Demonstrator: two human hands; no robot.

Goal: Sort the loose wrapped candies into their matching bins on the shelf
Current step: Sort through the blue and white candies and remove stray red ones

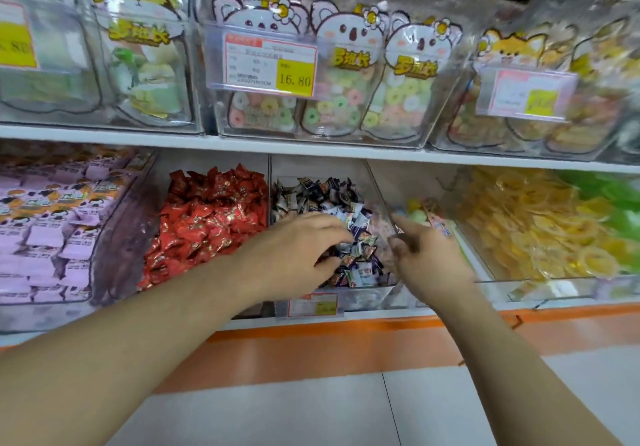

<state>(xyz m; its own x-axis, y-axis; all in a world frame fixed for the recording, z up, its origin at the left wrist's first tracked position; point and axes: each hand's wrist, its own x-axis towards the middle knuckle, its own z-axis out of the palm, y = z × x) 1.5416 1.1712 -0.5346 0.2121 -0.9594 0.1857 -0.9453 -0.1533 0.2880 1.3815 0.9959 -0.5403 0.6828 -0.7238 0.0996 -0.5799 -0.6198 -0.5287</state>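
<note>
Purple-and-white candies (349,237) fill the middle bin (346,293); the left hand (294,255) hovers directly over them, fingers loosely curled, nearer than the right hand (426,255), which seems to pinch something blurred at the bin's right wall.

Just beyond your left hand (294,251) lie candies (346,234) in dark blue, white and black wrappers with small red and green marks. To the left of that hand you have a heap of red candies (207,217) with gold print, and further left, pale purple packets (52,220) with orange and black figures. Past your right hand (426,255) sit pastel yellow and green sweets (417,211), then clear-wrapped yellow rings (526,223) with green ones (609,199) beside them. Above your hands, white bear-shaped bags (349,74) hold pink, green and yellow rings, behind a red-edged price tag (266,64) with a yellow patch. Below your wrists runs an orange band (346,345).
</note>
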